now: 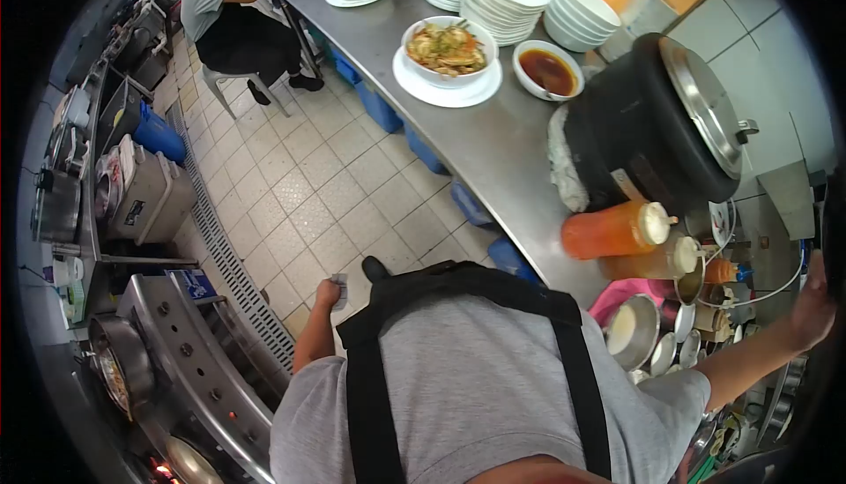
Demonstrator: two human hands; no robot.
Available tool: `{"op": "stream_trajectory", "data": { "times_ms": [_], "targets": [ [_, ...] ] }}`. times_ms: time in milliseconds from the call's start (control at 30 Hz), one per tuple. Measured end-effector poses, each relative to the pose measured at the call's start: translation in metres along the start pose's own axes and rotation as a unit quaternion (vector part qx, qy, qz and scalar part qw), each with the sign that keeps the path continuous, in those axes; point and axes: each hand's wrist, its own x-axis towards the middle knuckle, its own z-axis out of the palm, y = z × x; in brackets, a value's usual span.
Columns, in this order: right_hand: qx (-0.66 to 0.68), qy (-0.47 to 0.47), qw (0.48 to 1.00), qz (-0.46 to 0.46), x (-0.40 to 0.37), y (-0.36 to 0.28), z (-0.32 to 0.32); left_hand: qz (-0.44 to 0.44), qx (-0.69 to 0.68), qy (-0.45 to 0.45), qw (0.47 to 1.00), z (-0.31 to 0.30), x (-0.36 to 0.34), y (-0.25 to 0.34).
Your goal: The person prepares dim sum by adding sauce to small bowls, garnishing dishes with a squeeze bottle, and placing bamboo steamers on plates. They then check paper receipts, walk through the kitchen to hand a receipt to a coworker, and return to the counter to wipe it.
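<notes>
My left hand (330,294) hangs low beside my body over the tiled floor, its fingers curled closed. A small grey patterned piece (341,288), paper or cloth, sticks out of it. My right hand (811,309) is stretched far out at the right edge, close to a dark shape. Its fingers are partly lost in the dark rim, so I cannot see whether it grips anything. On the steel counter (476,153) ahead are a white bowl of fried food (449,48) on a plate, a bowl of dark red-brown sauce (548,71) and a black soup warmer (643,122) with a steel lid.
Stacked white bowls (502,3) stand at the back of the counter. Squeeze bottles of orange sauce (612,230) lie near its right end, by metal bowls (633,330). A stove (189,361) with a lit burner is at left. A person (238,26) sits at the far end.
</notes>
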Motion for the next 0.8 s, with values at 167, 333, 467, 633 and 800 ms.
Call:
{"op": "stream_trajectory", "data": {
  "times_ms": [167,333,467,633,800],
  "targets": [
    [-0.151,-0.603,0.783,0.027,-0.123,0.103,0.177,-0.046,-0.122,0.037,0.991,-0.043,0.022,-0.077],
    [-0.152,-0.618,0.701,0.323,-0.239,0.25,0.324,-0.149,-0.665,0.145,0.717,-0.131,0.064,-0.115],
    [-0.235,-0.712,0.612,0.251,-0.332,0.35,0.413,-0.036,-0.838,0.133,0.528,-0.277,0.061,-0.059],
    [-0.303,-0.822,0.465,0.127,-0.381,0.444,0.498,0.027,-0.848,0.146,0.509,-0.389,0.091,-0.038],
    [-0.331,-0.827,0.452,0.043,-0.369,0.506,0.615,0.05,-0.857,0.152,0.49,-0.466,0.144,-0.05]
  ]
}}
